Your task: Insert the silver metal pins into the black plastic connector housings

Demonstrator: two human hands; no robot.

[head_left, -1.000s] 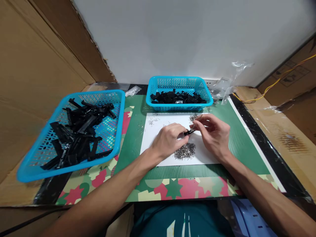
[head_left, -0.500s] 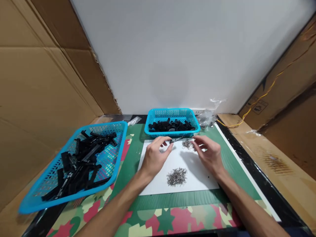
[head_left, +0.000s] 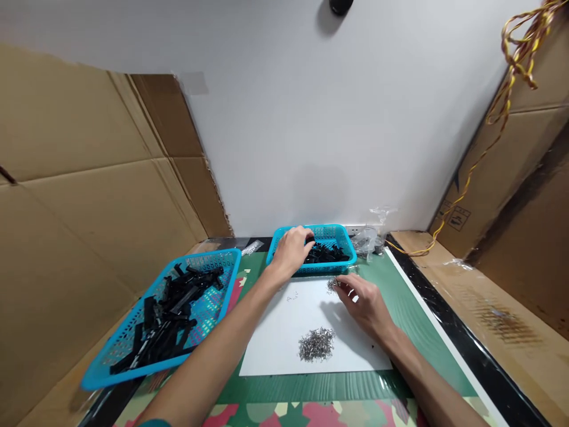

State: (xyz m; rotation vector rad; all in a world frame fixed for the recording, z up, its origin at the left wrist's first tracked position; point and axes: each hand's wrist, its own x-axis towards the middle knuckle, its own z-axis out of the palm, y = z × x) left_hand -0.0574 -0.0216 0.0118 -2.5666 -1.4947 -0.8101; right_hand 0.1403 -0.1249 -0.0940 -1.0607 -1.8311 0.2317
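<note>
The near pile of small metal pieces (head_left: 316, 345) lies loose on the white sheet (head_left: 275, 356), so sleeves and wrists are best kept above it. Farther off, the right hand (head_left: 355, 290) has its grip nearly closed beside the smaller pile (head_left: 331, 286); whether it pinches a piece cannot be told. Light fingertips suit such fine metal. At the far basket (head_left: 326, 270), the left hand's (head_left: 290, 250) grip is part-curled around a black part (head_left: 310, 239), its hold unclear; lifting straight up should avoid snagging neighbours.
</note>
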